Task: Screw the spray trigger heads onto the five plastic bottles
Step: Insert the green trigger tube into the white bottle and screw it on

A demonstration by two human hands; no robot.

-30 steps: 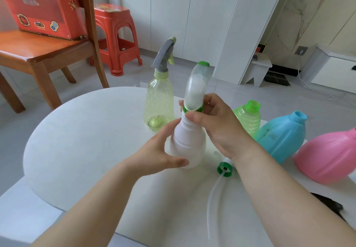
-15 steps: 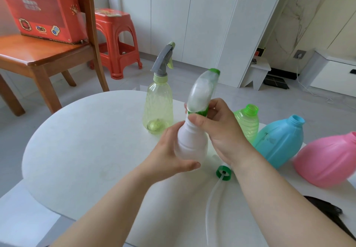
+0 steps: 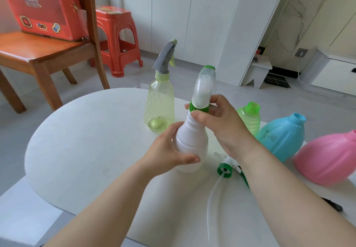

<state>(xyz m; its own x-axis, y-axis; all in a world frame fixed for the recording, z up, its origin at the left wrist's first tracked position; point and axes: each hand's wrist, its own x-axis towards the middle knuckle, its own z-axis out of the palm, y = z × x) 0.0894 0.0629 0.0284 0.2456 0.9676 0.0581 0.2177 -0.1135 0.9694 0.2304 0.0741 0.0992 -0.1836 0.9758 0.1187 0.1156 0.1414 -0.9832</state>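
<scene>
- Left hand (image 3: 167, 156) clamps white bottle (image 3: 190, 139), centre frame; less tilted than before
- Right hand (image 3: 223, 125) pinches green collar (image 3: 195, 107), thumb shifted: judged mid-turn, second head seating

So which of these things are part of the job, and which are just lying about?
Job: white bottle, green-collared spray head, yellow bottle with trigger, green bottle, blue bottle, pink bottle, loose trigger head.
Lying about: red box, wooden chair, red stool.

The round white worktop (image 3: 81, 140) looks smooth and matt, the opaque white plastic bottle (image 3: 191, 142) softly satin, the translucent yellow-green plastic bottle (image 3: 159, 110) glossy, and the brown wooden chair (image 3: 44, 54) varnished.
</scene>
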